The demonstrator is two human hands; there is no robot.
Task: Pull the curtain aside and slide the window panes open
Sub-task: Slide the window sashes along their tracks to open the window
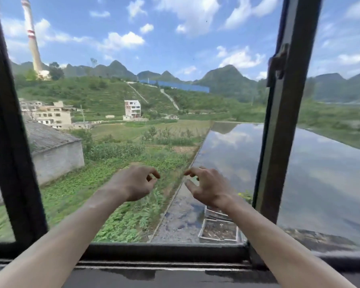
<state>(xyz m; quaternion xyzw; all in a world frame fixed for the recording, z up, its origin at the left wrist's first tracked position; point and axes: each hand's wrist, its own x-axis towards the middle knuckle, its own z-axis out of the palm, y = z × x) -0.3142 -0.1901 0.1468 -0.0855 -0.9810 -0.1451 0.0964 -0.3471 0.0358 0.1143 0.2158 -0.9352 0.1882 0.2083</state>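
Green fields and a flooded pond fill the open window ahead. My left hand and right hand hover side by side through the gap, fingers loosely curled, holding nothing. One pane frame stands right of them, another far left.
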